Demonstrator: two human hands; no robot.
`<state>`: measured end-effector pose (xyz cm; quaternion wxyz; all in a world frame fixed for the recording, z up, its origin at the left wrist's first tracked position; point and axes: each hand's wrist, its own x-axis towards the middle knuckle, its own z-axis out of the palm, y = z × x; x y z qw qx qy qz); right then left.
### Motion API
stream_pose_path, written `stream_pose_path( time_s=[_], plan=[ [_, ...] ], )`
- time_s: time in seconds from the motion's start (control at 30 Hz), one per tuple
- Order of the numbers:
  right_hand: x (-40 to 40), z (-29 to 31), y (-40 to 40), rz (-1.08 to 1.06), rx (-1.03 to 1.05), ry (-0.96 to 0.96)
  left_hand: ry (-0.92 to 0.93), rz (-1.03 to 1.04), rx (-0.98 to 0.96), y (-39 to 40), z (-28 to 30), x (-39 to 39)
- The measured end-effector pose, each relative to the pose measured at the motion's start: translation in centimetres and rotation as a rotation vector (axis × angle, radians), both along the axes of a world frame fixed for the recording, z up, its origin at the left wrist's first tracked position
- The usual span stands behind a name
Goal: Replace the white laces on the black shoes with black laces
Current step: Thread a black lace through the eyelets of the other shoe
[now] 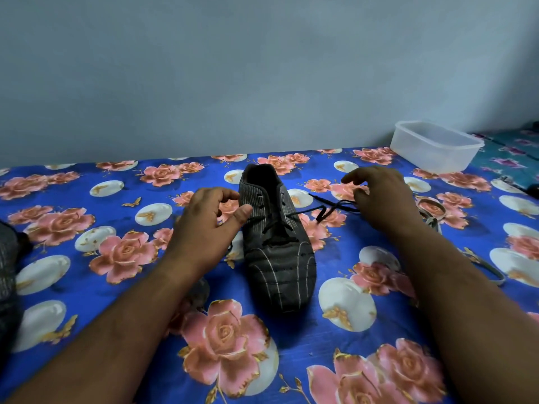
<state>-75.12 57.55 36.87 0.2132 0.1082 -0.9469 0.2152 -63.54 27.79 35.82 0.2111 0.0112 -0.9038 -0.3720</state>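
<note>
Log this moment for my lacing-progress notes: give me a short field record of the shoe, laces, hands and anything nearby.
shoe: black striped shoe, toe toward the camera, on the floral cloth
black lace: black lace threaded through the lower eyelets, upper eyelets unlaced, loose end trailing right
left hand: left hand beside the shoe, thumb near the eyelets, holding nothing visible
right hand: right hand over the loose lace end, grip unclear
removed lace: pale lace lying at right
container: clear plastic tub, far right
</note>
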Motion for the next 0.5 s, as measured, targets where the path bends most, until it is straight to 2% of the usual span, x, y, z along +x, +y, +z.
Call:
stream_pose_path(
  time_s=[0.13,0.27,0.37,0.5],
  plan=[
    [0.1,-0.5,-1.0,-0.050,0.039,-0.062,-0.028,0.053,0.032,1.9,0.2,0.3],
    [0.1,-1.2,-3.1,-0.047,0.224,-0.210,-0.096,0.093,0.042,3.3,0.5,0.2],
    [0.1,-2.1,-4.2,-0.051,0.328,-0.229,-0.121,0.123,0.031,3.5,0.6,0.2],
    [0.2,-2.0,-4.4,-0.085,0.227,-0.217,-0.152,0.121,0.078,3.9,0.9,0.4]
  ],
)
